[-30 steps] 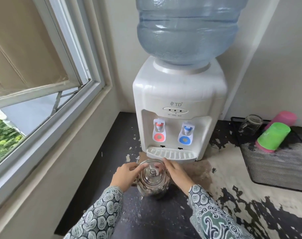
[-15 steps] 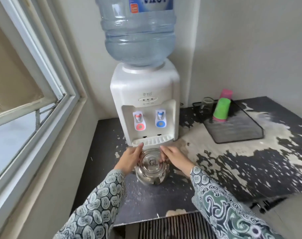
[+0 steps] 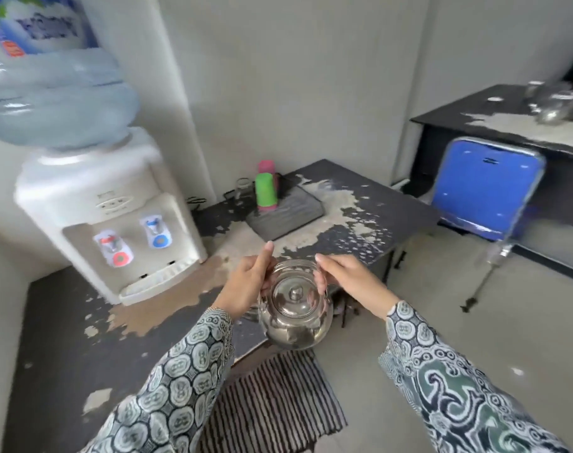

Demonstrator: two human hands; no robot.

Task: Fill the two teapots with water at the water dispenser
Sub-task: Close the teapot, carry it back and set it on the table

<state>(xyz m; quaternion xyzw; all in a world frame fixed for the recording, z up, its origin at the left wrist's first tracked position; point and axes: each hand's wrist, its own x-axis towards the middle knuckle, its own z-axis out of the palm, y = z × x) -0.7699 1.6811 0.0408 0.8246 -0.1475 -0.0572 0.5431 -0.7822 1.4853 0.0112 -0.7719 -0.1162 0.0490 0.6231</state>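
Note:
A shiny steel teapot [image 3: 297, 328] with its lid on is held between both hands, above the front edge of the dark table [image 3: 66, 338]. My left hand [image 3: 246, 284] grips its left side with the thumb sticking up. My right hand [image 3: 350, 279] holds the right side, fingers curled at the wire handle. The white water dispenser [image 3: 108, 204] with a red tap and a blue tap stands to the left, apart from the teapot. A blurred shiny vessel [image 3: 551, 109], perhaps a second teapot, sits on the far table [image 3: 507, 125].
A blue water bottle [image 3: 50, 93] tops the dispenser. A dark drying tray [image 3: 288, 217] holds a green cup [image 3: 265, 191], a pink cup [image 3: 266, 166] and a glass [image 3: 243, 188]. A blue chair [image 3: 484, 188] stands at the right. A striped mat [image 3: 272, 403] lies on the floor.
The teapot has come away from the dispenser's drip tray, toward the table's front edge. The view has swung right, so the dispenser now sits at the left.

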